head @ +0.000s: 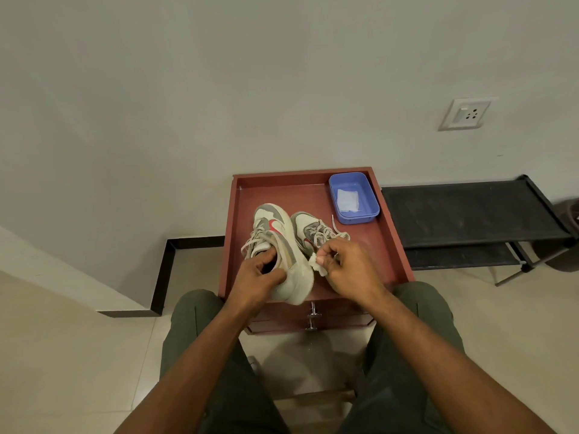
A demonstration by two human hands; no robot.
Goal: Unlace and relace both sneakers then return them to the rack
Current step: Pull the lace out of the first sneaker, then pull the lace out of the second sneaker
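Two white-and-grey sneakers with red marks stand on a reddish-brown cabinet top (382,245). The left sneaker (282,242) is tilted onto its side, and my left hand (258,277) grips it at the collar, fingers inside the opening. The right sneaker (310,230) stands behind my right hand, laces loose, one lace end (334,225) lying toward the blue tub. My right hand (347,267) pinches a small white wad of tissue (316,264) beside the left sneaker's heel.
A blue plastic tub (369,211) with a white wipe inside sits at the cabinet's back right corner. A black shoe rack (470,211) stands to the right against the wall. Drawer knobs (313,319) face me between my knees. A wall socket (465,114) is above the rack.
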